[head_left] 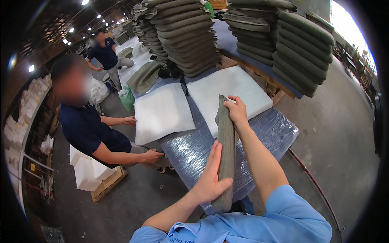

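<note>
A grey-green fabric-covered cushion [226,150] stands on its narrow edge in front of me, its length running away from my body over the plastic-wrapped table [182,156]. My right hand [237,109] grips its far upper corner, where a loose flap of fabric sticks up. Along the near left side lies my left hand [210,174], open, its fingers stretched flat against the cover and the thumb across the edge. Beyond the cushion a thick white foam pad [239,91] lies on the table. To its left is a thinner white wadding sheet [162,113], touched by a co-worker's hand.
A co-worker [97,129] in dark blue stands at the table's left side; another person [105,54] is farther back. Tall stacks of grey-green cushions [182,36] rise behind the pads, more [302,52] at right. White foam blocks [91,170] sit on a pallet; a hose [310,172] crosses the floor.
</note>
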A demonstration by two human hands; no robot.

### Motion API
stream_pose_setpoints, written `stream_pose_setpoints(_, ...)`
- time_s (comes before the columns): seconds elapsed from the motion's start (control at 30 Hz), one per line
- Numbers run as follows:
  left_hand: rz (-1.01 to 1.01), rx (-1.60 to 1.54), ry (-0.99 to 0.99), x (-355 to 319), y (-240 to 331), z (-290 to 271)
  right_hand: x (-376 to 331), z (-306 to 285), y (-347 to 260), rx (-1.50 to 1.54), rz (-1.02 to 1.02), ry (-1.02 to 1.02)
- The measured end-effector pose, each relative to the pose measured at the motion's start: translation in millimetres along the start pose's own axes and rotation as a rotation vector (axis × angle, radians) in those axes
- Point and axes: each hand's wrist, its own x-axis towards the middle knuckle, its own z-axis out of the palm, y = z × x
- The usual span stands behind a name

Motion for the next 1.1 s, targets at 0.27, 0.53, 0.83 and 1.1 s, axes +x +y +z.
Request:
stream_pose_setpoints(0.27,0.011,-0.110,0.072,37,6,-32,46,11,8,-0.020,-0.034,0.053)
stream_pose_setpoints(0.53,0.409,0.254,0.333,4,19,-2,70,6,4,-0.066,-0.017,0.100)
stream_pose_setpoints(0.83,0.650,0.345,0.550,10,-6,-4,74,5,9,-0.024,0.016,0.077)
stream_pose_setpoints(1.1,0.747,0.318,0.582,0,-10,4,77,1,11,-0.042,0.041,0.128)
